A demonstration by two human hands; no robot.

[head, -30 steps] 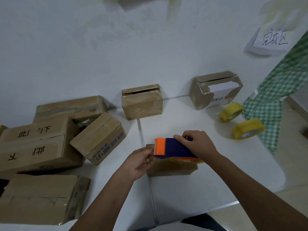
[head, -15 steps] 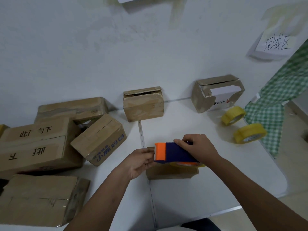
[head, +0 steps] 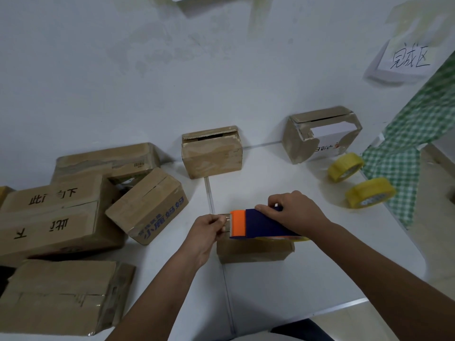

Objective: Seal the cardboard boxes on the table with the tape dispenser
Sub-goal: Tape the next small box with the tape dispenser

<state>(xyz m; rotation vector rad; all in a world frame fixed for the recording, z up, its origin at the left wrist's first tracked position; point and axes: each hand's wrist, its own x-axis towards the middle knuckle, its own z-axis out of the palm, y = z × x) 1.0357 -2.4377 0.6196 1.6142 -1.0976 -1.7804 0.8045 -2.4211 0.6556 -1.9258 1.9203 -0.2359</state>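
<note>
The right hand (head: 294, 212) grips the blue and orange tape dispenser (head: 261, 225) over a small cardboard box (head: 253, 251) near the counter's (head: 320, 279) front edge. The left hand (head: 206, 232) pinches the tape end at the orange blade. Bare counter lies to the right; two yellow tape rolls (head: 369, 193) sit near its right edge. A wall note (head: 410, 60) reads "完成区".
</note>
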